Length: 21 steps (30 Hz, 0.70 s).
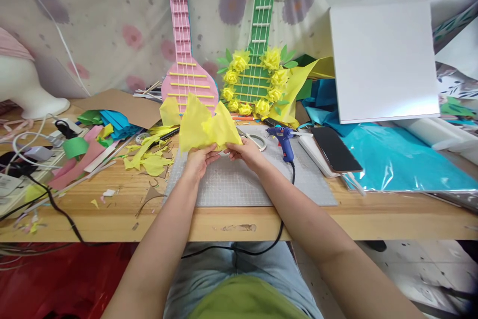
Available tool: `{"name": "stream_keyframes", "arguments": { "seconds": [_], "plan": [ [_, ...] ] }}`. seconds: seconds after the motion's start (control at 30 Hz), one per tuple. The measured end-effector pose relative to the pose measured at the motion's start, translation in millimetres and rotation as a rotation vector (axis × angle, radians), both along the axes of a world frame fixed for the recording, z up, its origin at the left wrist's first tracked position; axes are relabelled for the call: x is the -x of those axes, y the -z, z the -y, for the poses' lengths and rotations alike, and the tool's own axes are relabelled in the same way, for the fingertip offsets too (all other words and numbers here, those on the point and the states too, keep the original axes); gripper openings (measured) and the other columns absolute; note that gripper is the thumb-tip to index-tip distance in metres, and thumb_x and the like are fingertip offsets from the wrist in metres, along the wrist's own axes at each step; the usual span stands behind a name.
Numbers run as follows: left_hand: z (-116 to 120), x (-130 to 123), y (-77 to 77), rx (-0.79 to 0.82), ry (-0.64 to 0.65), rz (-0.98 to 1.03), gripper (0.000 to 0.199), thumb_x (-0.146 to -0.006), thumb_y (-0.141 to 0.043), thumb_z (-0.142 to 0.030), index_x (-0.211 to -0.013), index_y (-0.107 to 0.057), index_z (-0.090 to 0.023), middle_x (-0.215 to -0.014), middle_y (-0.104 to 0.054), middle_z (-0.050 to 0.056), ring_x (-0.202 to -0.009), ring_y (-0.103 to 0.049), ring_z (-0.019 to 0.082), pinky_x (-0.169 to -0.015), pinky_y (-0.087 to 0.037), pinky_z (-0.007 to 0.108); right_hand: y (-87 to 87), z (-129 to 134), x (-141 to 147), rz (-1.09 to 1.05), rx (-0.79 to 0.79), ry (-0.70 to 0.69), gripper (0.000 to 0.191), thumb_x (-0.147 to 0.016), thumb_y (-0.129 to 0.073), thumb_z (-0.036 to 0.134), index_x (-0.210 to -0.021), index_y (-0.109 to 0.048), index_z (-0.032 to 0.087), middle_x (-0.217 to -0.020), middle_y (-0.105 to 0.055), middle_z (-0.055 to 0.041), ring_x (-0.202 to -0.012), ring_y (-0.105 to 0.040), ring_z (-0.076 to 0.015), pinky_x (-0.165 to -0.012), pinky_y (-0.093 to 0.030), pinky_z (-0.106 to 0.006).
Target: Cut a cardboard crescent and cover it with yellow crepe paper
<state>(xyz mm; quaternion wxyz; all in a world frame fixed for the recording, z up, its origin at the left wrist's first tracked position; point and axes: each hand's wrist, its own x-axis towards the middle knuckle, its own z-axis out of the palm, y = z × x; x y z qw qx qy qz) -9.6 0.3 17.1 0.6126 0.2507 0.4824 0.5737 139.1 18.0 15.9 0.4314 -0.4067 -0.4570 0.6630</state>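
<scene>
A crinkled sheet of yellow paper (207,127) is held up between my two hands above the grey cutting mat (239,184). My left hand (201,159) pinches its lower left edge, fingers closed. At the lower right edge, my right hand (244,152) grips the same paper between thumb and fingers. Scissors (257,141) lie on the mat just beyond my right hand, partly hidden. A blue hot glue gun (284,141) rests to the right, its black cord running off the table's front edge.
Behind stand a pink paper guitar (188,80) and a green one (257,35) ringed with yellow paper flowers. Yellow scraps (151,157) and a power strip (22,179) are at left. To the right lie a phone (336,149), turquoise wrapped paper (403,159) and a white board (384,60).
</scene>
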Motion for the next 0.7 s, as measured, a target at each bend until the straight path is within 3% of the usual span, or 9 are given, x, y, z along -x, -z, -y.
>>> {"name": "stream_keyframes", "arguments": {
  "seconds": [0.33, 0.5, 0.7],
  "plan": [
    [0.2, 1.4, -2.8, 0.025, -0.013, -0.032, 0.015, -0.069, -0.061, -0.009, -0.085, -0.063, -0.009, -0.067, -0.067, 0.006, -0.057, -0.065, 0.016, -0.065, -0.054, 0.03, 6.2, -1.1, 2.8, 0.164, -0.037, 0.036, 0.024, -0.074, -0.062, 0.035, -0.063, -0.052, 0.016, -0.042, -0.058, 0.0008, -0.031, -0.047, -0.0077, -0.032, -0.038, -0.017],
    [5.2, -8.4, -0.3, -0.12, 0.058, 0.074, 0.02, -0.069, -0.064, -0.015, -0.089, -0.062, -0.013, -0.083, -0.069, 0.006, -0.07, -0.066, 0.015, -0.07, -0.054, 0.028, 7.8, 1.4, 7.9, 0.176, -0.041, 0.058, 0.032, -0.076, -0.059, 0.04, -0.058, -0.052, 0.015, -0.04, -0.057, 0.0002, -0.03, -0.046, -0.0074, -0.032, -0.037, -0.018],
    [3.7, -12.4, 5.6, -0.076, -0.042, 0.06, 0.011, -0.069, -0.063, -0.009, -0.08, -0.06, -0.012, -0.071, -0.067, 0.003, -0.057, -0.063, 0.011, -0.068, -0.054, 0.027, 5.8, -1.2, 5.7, 0.175, -0.093, 0.019, 0.032, -0.07, -0.065, 0.044, -0.064, -0.052, 0.016, -0.048, -0.061, 0.0013, -0.035, -0.051, -0.0069, -0.037, -0.04, -0.018]
  ]
}}
